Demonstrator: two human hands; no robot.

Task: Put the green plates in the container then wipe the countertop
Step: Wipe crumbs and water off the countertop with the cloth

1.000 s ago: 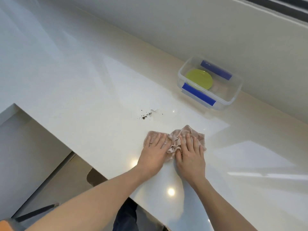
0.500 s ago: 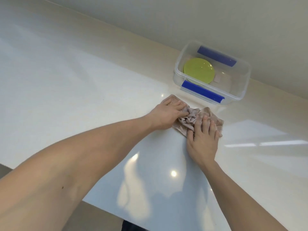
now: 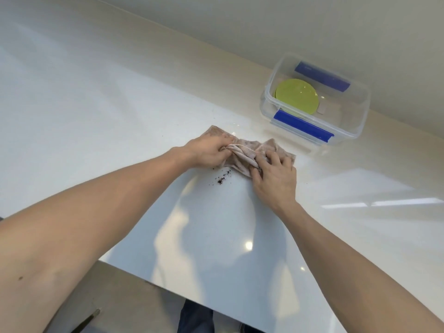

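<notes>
The green plates [image 3: 296,96] lie stacked inside a clear container [image 3: 355,131] with blue clips, at the back right of the white countertop [image 3: 96,111]. A crumpled pinkish-brown cloth [image 3: 242,153] lies on the counter in front of the container. My left hand [image 3: 207,151] grips the cloth's left part with curled fingers. My right hand [image 3: 274,174] bunches its right part, fingers bent into the folds. A small scatter of dark crumbs [image 3: 222,179] sits on the counter just below the cloth, between my hands.
A pale wall [image 3: 264,25] runs along the back of the counter, right behind the container. The counter's front edge [image 3: 168,289] crosses the lower part of the view, with floor and my dark trousers [image 3: 194,318] below it.
Both hands slid the cloth across the counter over the crumb patch. My hands went from flat to gripping the bunched cloth. Dark crumbs now show just below the cloth.
</notes>
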